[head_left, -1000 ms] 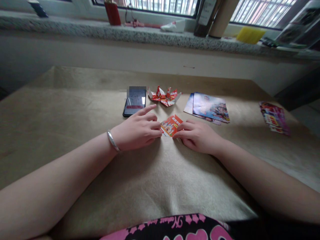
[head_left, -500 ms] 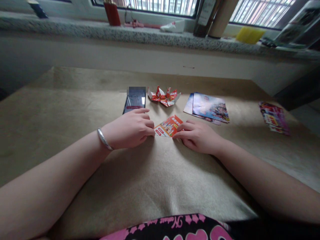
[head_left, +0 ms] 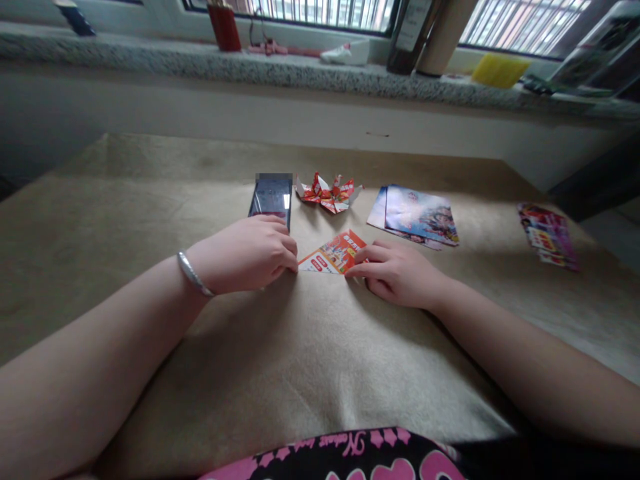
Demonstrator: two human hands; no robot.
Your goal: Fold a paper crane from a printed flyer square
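A folded piece of red printed paper point(head_left: 333, 255) lies flat on the tan table cover point(head_left: 150, 220) between my hands. My left hand point(head_left: 247, 255), with a silver bangle point(head_left: 193, 273) on its wrist, has its fingers curled and presses the paper's left tip. My right hand point(head_left: 395, 270) has its fingers bent down on the paper's right corner. A dark phone point(head_left: 271, 198) lies just beyond my left hand.
A red folded paper figure point(head_left: 329, 192) sits behind the paper. Printed sheets point(head_left: 415, 217) lie to the right, another leaflet point(head_left: 549, 235) near the right edge. The stone sill point(head_left: 300, 67) holds a red cup point(head_left: 225, 27), bottles and a yellow box point(head_left: 500, 69).
My left hand has slid to the left along the paper's lower edge, curling its forefinger in. More of the paper now shows as a wide flat shape. My right hand has stayed put.
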